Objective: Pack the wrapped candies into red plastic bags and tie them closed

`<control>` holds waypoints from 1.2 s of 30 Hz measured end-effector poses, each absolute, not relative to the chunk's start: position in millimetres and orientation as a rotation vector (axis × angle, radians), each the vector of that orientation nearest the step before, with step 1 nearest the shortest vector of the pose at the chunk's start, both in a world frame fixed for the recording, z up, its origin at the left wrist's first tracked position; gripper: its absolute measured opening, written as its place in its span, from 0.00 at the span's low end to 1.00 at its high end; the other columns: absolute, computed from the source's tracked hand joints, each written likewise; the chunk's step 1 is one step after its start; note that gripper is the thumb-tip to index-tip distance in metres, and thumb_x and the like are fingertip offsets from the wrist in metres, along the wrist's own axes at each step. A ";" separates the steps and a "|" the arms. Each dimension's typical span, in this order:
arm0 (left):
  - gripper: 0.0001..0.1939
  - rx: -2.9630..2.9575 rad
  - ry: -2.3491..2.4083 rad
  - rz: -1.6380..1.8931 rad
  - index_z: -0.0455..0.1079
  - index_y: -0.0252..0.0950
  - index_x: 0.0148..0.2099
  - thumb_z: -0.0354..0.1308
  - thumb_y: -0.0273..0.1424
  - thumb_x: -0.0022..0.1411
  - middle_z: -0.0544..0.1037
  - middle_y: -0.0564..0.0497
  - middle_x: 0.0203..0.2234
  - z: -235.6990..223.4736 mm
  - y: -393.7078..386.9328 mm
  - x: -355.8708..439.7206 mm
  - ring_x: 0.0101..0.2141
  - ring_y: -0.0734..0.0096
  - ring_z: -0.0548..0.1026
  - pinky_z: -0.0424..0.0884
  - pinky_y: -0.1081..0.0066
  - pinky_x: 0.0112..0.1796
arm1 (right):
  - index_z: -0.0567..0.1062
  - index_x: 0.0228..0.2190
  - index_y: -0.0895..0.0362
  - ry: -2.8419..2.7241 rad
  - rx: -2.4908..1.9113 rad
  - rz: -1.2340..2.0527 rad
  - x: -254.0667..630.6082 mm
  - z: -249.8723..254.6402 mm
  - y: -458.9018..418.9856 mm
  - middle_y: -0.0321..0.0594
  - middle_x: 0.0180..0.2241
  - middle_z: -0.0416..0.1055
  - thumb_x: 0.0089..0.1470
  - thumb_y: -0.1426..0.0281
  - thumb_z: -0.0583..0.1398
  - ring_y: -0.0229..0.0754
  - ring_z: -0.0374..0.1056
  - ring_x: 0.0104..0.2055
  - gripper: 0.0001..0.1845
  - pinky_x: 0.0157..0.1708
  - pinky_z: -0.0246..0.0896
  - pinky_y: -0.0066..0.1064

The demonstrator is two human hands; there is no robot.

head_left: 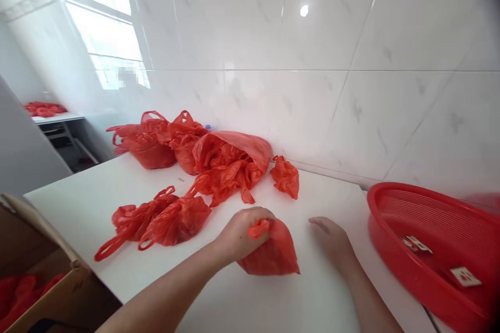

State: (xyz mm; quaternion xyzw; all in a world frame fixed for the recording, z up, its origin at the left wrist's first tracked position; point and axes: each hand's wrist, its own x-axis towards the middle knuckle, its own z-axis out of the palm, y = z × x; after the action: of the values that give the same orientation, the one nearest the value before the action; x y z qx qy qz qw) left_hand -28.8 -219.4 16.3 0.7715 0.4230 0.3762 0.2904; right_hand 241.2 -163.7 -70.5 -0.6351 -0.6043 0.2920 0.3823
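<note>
My left hand (242, 231) is closed round the gathered neck of a red plastic bag (275, 252). The bag's full, rounded body hangs to the right of my fist, just over or on the white table; what it contains is hidden. To the right, apart from the bag, my right hand (329, 237) is over the tabletop with its fingers stretched out and nothing in it. Left of my left hand, two tied red bags (179, 221) lie side by side. Behind it, a large red bag (250, 148) lies on its side, with crumpled red bags at its mouth.
A red plastic basket (375, 218) at the right holds a few small white printed pieces (464, 277). More filled red bags (152, 148) stand by the tiled wall, with a small crumpled bag (286, 177) to their right. A cardboard box (42, 234) with red bags inside stands at the lower left.
</note>
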 end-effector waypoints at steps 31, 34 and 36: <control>0.26 2.244 2.282 1.750 0.59 0.43 0.58 0.56 0.36 0.57 0.49 0.46 0.63 -20.0 -163.4 -174.7 0.62 0.49 0.48 0.49 0.45 0.57 | 0.75 0.33 0.51 -1.515 -1.641 0.650 230.2 -73.3 -163.6 0.37 0.40 0.73 0.49 0.63 0.53 0.45 0.67 0.43 0.13 0.44 0.62 0.38; 0.17 2.640 1.457 1.372 0.66 0.43 0.52 0.52 0.30 0.59 0.57 0.46 0.60 -17.9 -161.3 -105.6 0.58 0.57 0.59 0.60 0.56 0.55 | 0.75 0.33 0.50 -1.509 -1.656 0.631 229.9 -73.7 -161.5 0.37 0.39 0.73 0.49 0.63 0.53 0.45 0.67 0.43 0.13 0.43 0.62 0.38; 0.17 2.585 1.118 1.049 0.68 0.45 0.51 0.52 0.30 0.59 0.60 0.47 0.59 -17.0 -151.8 -60.2 0.54 0.59 0.65 0.68 0.60 0.49 | 0.76 0.32 0.51 -1.490 -1.649 0.637 229.8 -73.1 -161.5 0.37 0.39 0.73 0.49 0.63 0.54 0.46 0.67 0.42 0.12 0.42 0.62 0.39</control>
State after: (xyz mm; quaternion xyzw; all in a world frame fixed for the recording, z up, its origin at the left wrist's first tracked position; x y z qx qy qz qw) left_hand -60.2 -151.8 -17.0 0.8582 0.3710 0.3481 0.0681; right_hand 229.8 -161.5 -73.1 -0.6527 -0.5899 0.2523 0.4028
